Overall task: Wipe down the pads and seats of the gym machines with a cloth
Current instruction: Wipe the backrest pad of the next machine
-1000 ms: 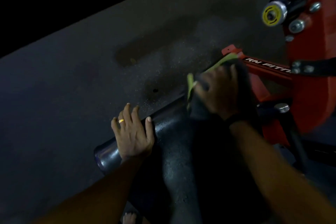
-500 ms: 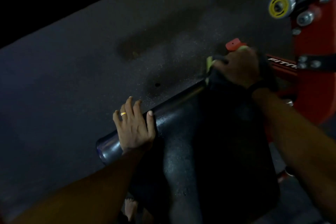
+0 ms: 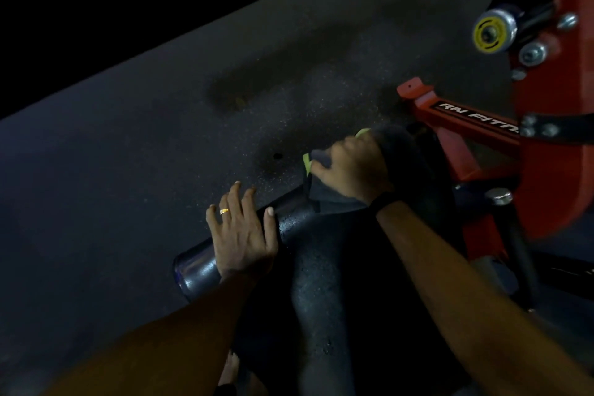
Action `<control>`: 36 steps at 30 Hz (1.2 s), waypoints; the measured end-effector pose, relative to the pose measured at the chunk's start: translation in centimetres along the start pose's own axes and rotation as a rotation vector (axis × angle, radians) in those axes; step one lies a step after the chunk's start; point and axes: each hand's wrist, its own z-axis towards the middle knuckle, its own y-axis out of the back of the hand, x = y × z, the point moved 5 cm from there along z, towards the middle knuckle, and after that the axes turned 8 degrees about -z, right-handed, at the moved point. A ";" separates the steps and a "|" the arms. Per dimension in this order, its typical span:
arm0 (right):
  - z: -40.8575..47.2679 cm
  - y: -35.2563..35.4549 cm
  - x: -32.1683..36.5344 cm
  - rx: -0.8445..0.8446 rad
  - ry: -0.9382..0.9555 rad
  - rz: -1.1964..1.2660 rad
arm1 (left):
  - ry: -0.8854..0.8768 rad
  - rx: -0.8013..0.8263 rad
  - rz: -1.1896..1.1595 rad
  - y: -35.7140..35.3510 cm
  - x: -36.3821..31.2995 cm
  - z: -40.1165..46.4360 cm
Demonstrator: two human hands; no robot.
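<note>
Dark speckled floor behind everything, well beyond both hands. To the right of the wiping hand, red machine frame, its slanted bar just past the knuckles, and a yellow-capped knob well above. Under both hands, black roller pad lying slantwise, with a broader black pad below the wrists.

Left hand laid over the roller near its shiny end cap, fingers draped across the top and thumb on the near side, steadying rather than clutching; ring on one finger. Right hand further up the roller, fingers curled down and bunching the cloth against the pad; dark fabric, with a yellow-green edge peeking out beyond the fingertips.

Step in hand, by judgement: wiping the roller's upper stretch, mid-stroke. Next move likely calls for firm pressure kept on the cloth, a pull back down toward the steadying hand, then a shift of that hand to free the covered patch and the end.
</note>
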 end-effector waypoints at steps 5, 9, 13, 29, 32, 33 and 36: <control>0.8 -0.5 -3.8 0.056 0.184 -0.108 | 0.004 -0.015 -0.025 0.1 -0.2 0.1; 2.6 -0.5 -8.9 0.134 0.194 -0.392 | 0.009 -0.051 -0.042 0.1 0.1 -0.2; 3.4 -1.8 -8.9 0.233 0.015 -0.307 | 0.024 -0.024 -0.051 0.1 0.1 -0.4; -0.1 -0.1 3.2 0.023 -0.057 -0.123 | 0.028 0.009 -0.111 0.0 0.3 -0.3; 0.0 0.0 3.3 0.020 -0.060 -0.118 | 0.019 0.022 -0.128 0.0 0.3 -0.3; 0.0 0.0 3.4 0.019 -0.056 -0.108 | 0.015 0.028 -0.132 0.0 0.2 -0.3; 0.0 0.1 3.6 0.029 -0.045 -0.132 | 0.006 0.041 -0.151 -0.1 0.3 -0.2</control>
